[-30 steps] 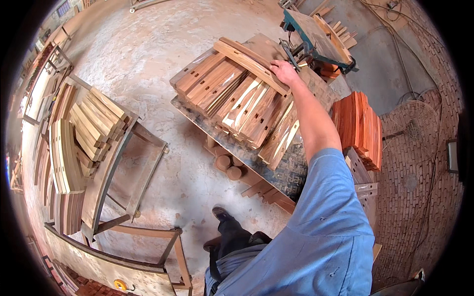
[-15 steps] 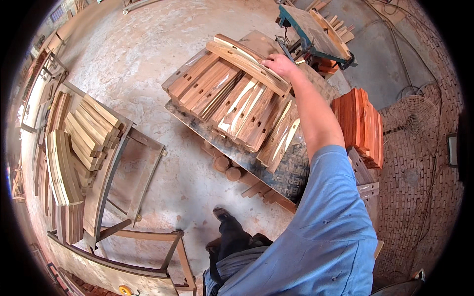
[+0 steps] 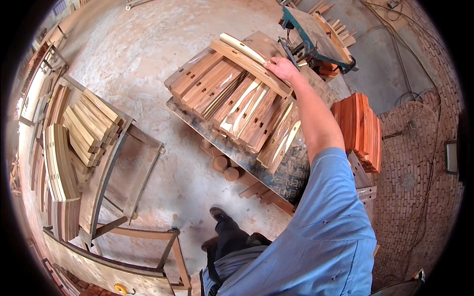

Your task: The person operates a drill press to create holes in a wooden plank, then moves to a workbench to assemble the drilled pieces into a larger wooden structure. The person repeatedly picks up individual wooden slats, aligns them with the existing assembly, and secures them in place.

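- The right hand [image 3: 282, 68], in the upper middle of the frame, is closed on the pale-edged slat [image 3: 243, 47], its fingers bent over the wood toward that slat's right end.
- The left hand is out of view, so its state cannot be told.
- Just below the pale-edged slat, a brown crosswise slat [image 3: 247, 65] lies almost alongside it, over the upper ends of a row of slotted slats [image 3: 205, 81].
- That row, brown with some cream streaks, fans across the centre of the frame on a worktop [image 3: 291, 180] whose dark, mottled surface shows at the lower right corner.
- Beneath the worktop's near edge sit round wooden blocks [image 3: 232, 173] and more boards.
- The floor [image 3: 143, 59] is pale, patchy and scuffed across the upper left and middle; it turns grey toward the upper right.
- At the upper right stands a teal-edged machine table [image 3: 316, 37], with offcuts just beyond it.
- At the right, a reddish-orange stack of wood [image 3: 354, 126] stands near a wire-caged fan [image 3: 414, 123], with brickwork [image 3: 405, 212] around it.
- At the left, pale slats [image 3: 60, 163] are piled on a metal-legged bench [image 3: 101, 197].
- A yellow tape measure [image 3: 120, 288] lies at the lower left edge.
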`<state>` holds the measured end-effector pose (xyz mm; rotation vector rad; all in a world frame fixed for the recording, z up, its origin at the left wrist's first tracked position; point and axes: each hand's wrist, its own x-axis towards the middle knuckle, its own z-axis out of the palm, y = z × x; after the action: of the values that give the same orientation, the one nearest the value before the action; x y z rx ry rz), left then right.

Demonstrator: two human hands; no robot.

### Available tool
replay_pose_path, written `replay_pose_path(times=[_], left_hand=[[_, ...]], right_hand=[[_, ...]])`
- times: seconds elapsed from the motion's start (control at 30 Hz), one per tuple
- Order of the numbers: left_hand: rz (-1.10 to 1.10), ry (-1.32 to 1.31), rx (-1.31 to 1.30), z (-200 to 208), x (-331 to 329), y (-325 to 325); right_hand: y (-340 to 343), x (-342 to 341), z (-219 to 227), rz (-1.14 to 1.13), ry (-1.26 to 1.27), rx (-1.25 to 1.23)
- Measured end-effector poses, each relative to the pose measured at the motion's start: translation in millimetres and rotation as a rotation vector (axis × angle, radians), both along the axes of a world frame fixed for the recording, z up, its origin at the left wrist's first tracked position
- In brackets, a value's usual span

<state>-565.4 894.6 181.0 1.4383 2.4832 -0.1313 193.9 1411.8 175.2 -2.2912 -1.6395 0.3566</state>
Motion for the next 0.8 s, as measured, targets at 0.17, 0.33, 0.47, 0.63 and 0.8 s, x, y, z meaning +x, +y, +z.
replay_pose_path(times=[0.17, 0.33, 0.47, 0.63, 0.8], left_hand=[[0.009, -0.002, 0.0, -0.2, -2.3, -3.2], [0.01, -0.008, 0.006, -1.6, -5.7, -5.3], [0.005, -0.015, 0.008, -3.8, -7.1, -6.5], [0.007, -0.022, 0.011, -5.8, -7.3, -14.5], [0.014, -0.058, 0.019, -11.6, -19.6, -36.9]], right_hand=[[-0.6, -0.2, -2.1, 0.056, 0.03, -0.072], [-5.1, 4.1, -13.2, 0.062, 0.02, 0.05], [-10.2, 2.2, -4.1, 0.061, 0.139, 0.005], [-22.4, -41.6, 4.3, 0.045, -0.153, -0.042], [-14.8, -44.3, 1.9, 0.043, -0.188, 0.004]])
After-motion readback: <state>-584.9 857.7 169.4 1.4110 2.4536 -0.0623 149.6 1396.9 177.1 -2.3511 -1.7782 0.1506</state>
